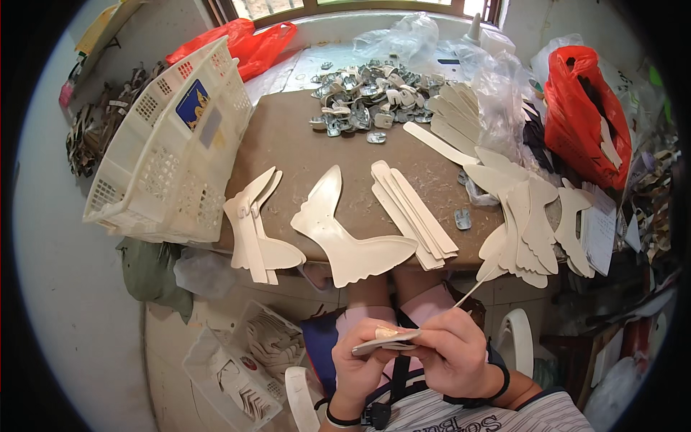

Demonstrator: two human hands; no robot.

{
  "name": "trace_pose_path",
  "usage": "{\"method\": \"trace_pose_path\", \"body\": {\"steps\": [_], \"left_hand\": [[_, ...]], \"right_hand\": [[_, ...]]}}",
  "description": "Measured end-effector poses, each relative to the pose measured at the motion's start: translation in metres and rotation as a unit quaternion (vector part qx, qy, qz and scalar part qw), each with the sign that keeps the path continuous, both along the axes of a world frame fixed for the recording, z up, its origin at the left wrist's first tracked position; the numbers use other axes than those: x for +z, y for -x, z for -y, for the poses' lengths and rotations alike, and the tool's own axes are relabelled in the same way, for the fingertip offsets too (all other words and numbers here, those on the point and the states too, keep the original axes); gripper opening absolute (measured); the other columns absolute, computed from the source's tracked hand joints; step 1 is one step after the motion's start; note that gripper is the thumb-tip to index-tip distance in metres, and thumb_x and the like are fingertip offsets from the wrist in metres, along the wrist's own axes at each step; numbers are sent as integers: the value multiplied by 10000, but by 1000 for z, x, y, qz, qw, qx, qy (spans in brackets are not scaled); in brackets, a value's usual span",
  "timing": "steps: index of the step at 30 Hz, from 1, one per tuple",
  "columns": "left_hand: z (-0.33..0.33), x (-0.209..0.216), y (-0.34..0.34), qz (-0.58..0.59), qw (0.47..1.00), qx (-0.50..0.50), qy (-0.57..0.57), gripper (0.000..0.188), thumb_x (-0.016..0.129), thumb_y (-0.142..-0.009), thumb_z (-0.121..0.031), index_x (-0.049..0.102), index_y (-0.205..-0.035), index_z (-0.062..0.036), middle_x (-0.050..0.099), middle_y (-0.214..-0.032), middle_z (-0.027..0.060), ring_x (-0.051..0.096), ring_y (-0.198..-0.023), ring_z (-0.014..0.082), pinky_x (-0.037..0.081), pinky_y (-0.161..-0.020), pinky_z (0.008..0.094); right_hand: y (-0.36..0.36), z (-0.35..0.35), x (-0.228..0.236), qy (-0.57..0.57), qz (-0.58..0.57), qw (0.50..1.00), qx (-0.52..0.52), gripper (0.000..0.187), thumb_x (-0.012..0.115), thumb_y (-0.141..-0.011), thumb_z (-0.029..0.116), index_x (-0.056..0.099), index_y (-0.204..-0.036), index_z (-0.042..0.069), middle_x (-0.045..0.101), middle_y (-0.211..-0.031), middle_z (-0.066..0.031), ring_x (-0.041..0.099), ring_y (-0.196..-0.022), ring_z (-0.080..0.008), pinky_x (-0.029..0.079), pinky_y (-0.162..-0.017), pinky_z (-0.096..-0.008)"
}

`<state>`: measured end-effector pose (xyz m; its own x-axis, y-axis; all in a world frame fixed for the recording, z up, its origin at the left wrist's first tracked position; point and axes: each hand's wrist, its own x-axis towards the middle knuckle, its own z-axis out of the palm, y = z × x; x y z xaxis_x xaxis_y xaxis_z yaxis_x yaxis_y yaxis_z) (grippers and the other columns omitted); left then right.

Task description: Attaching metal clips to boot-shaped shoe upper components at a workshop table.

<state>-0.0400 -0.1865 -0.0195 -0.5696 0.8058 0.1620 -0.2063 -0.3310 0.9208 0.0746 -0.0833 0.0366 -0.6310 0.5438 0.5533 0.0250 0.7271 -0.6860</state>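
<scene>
Close to my body, both hands are closed around a small flat cream piece (383, 341) with a greyish edge. My left hand (358, 367) grips its near side, and a tan wrap or tape shows at the thumb. My right hand (455, 354) pinches the other end. From behind the right fingers a thin pale strip or stick (478, 288) sticks out, up and to the right; whether it joins the piece is hidden. Beyond my hands, a cream boot-shaped piece (345, 241) lies at the table's front edge, beside a stack of long cream strips (412, 216).
Metal buckles (374, 93) are heaped at the back of the brown tabletop (277, 137). A white plastic crate (169, 162) stands left, and cream cutouts (522, 216) fan out on the right. A red bag (586, 108) is beyond them. Clear bins (234, 374) with pieces sit below left.
</scene>
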Motion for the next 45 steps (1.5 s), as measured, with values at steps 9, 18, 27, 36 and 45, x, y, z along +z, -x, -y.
{"method": "trace_pose_path", "body": {"steps": [9,18,27,36,45], "left_hand": [[-6,-1,8,16,999,-41,25,213,698,-850,-109,640,-995,35,642,-972,123,594,-894,171,482,-761,271],[-5,-3,1,163,986,-38,12,205,672,-872,-71,644,-1042,40,680,-998,93,631,-894,139,504,-794,264],[-11,6,10,37,998,-45,10,223,687,-860,-75,631,-1035,51,651,-1002,92,600,-900,137,483,-776,271],[-11,30,8,219,975,6,17,319,698,-851,-62,563,-1131,14,623,-1058,70,580,-963,120,479,-829,266],[-20,25,6,88,992,-1,89,281,707,-798,39,584,-1046,-11,645,-983,42,606,-920,110,491,-788,250]], "right_hand": [[2,-12,-3,15,6,1000,20,247,758,-591,-29,644,-806,11,596,-761,-78,560,-659,-241,435,-567,-317],[4,-18,9,-18,3,1000,4,251,777,-578,5,694,-811,44,618,-776,-47,563,-668,-224,450,-573,-308],[9,-20,6,114,-28,993,-7,280,792,-637,8,666,-885,44,605,-830,-77,570,-730,-240,464,-585,-297],[2,-27,3,378,-14,921,96,195,725,-781,-20,612,-940,-18,603,-880,-46,551,-775,-95,461,-720,-248],[6,-15,-5,553,-82,824,89,229,653,-817,-59,578,-1032,-29,597,-1011,-53,557,-869,-112,462,-791,-267]]}}
